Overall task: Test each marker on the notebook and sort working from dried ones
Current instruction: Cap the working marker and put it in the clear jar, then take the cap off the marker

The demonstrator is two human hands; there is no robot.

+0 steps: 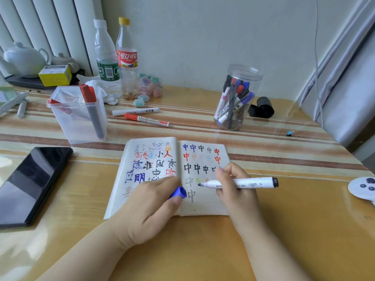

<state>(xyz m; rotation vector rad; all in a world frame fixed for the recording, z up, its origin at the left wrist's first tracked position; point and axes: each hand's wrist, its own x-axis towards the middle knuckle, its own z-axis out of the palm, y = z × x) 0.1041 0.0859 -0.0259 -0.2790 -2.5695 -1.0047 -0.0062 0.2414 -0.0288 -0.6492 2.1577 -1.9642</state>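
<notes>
While the open notebook (203,203) lies at six o'clock on the table (284,230), the right hand (233,185) grips an uncapped marker (251,183), tip near the page, the left hand (154,201) pinches its blue cap (179,192); a test stroke seems next.

Soft daylight, tabletop glare, wide-angle edge distortion
</notes>
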